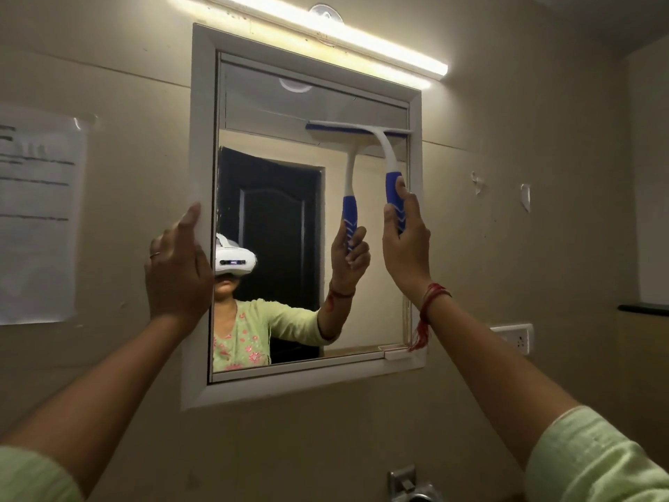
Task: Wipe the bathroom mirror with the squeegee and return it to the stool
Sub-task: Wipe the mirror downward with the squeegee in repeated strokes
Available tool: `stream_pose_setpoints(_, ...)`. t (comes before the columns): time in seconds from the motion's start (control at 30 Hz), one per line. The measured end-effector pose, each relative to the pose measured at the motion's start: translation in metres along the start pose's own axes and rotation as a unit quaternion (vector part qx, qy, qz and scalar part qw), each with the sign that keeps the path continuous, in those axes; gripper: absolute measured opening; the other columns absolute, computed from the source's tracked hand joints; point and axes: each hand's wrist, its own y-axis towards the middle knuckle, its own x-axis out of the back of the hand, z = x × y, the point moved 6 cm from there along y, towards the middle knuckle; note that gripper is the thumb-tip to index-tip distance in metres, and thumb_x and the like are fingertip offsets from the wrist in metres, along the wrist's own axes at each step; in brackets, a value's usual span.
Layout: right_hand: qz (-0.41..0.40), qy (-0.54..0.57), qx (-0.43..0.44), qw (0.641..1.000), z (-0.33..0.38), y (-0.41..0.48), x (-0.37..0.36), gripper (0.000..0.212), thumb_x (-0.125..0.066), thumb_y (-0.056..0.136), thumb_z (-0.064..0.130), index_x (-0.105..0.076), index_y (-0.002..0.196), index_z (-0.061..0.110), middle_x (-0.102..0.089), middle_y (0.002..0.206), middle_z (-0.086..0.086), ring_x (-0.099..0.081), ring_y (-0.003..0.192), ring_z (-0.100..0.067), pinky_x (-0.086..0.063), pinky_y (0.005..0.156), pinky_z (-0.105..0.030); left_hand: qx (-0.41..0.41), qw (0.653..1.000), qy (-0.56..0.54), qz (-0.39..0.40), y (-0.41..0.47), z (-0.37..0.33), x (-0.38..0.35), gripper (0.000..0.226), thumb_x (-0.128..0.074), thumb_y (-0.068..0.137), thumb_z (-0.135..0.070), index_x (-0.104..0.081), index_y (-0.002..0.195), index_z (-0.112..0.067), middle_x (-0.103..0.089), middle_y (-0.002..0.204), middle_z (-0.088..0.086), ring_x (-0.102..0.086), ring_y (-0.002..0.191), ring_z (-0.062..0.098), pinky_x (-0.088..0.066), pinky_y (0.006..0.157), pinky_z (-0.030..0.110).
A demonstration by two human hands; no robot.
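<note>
A white-framed mirror [275,114] hangs on the beige wall ahead. The squeegee [384,150] has a white neck and a blue grip; its blade lies flat on the glass in the upper right part of the mirror. My right hand [405,244] is shut around the blue grip from below. My left hand [177,269] rests against the mirror's left frame [199,139], fingers spread, holding nothing. The glass reflects the squeegee, the hand and a person with a white headset. The stool is out of view.
A lit tube light [325,30] runs above the mirror. A paper sheet [36,219] is taped to the wall at left. A wall socket [516,336] sits right of the mirror, a dark ledge [642,307] beyond it, a metal tap fitting [412,485] below.
</note>
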Motion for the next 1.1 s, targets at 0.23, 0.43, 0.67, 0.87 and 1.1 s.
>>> stream_pose_setpoints(0.23,-0.007,-0.015,0.003,1.0,0.014,0.024,-0.006,0.044,-0.045,0.095,0.024,-0.035,0.138,0.019,-0.055,0.128,-0.008,-0.059,0.1,-0.011,-0.043,0.072,-0.005,0.006,1.0,-0.002,0.004,-0.001,0.002,-0.001,0.048,-0.028,0.091,-0.015,-0.035,0.138,-0.018,-0.055,0.104,0.024,-0.048,0.091,0.041,-0.039,0.078,0.049)
stream_pose_setpoints(0.43,0.005,-0.007,0.0,1.0,-0.006,-0.038,0.004,0.044,-0.044,0.095,0.024,-0.032,0.138,0.024,-0.051,0.107,0.013,-0.055,0.08,0.016,-0.042,0.065,0.001,0.0,1.0,-0.006,0.009,-0.001,0.001,-0.002,0.048,-0.029,0.091,-0.012,-0.033,0.138,-0.019,-0.054,0.105,0.024,-0.047,0.093,0.041,-0.039,0.076,0.048)
stream_pose_setpoints(0.67,0.0,-0.008,0.001,1.0,0.001,-0.02,0.003,0.044,-0.044,0.095,0.022,-0.035,0.138,0.018,-0.058,0.112,0.002,-0.055,0.08,0.016,-0.04,0.065,0.003,0.002,1.0,-0.009,0.006,-0.001,0.002,-0.002,0.048,-0.033,0.092,-0.006,-0.034,0.138,-0.019,-0.055,0.109,0.023,-0.047,0.094,0.041,-0.039,0.078,0.048)
stream_pose_setpoints(0.87,-0.007,-0.014,-0.003,1.0,-0.004,-0.035,0.005,0.045,-0.044,0.095,0.024,-0.032,0.138,0.023,-0.045,0.097,0.031,-0.053,0.081,0.02,-0.038,0.061,0.005,0.004,1.0,-0.01,0.0,-0.002,0.0,-0.002,0.049,-0.031,0.089,-0.007,-0.034,0.137,-0.019,-0.053,0.115,0.023,-0.046,0.096,0.042,-0.038,0.081,0.049)
stream_pose_setpoints(1.1,0.017,-0.033,-0.001,0.999,-0.01,-0.061,0.013,0.045,-0.043,0.095,0.025,-0.027,0.137,0.033,-0.054,0.114,0.007,-0.056,0.079,0.01,-0.043,0.065,0.0,0.006,1.0,-0.021,-0.009,-0.002,0.001,0.0,0.043,-0.031,0.09,-0.007,-0.039,0.132,-0.015,-0.054,0.113,0.024,-0.046,0.096,0.042,-0.039,0.077,0.049)
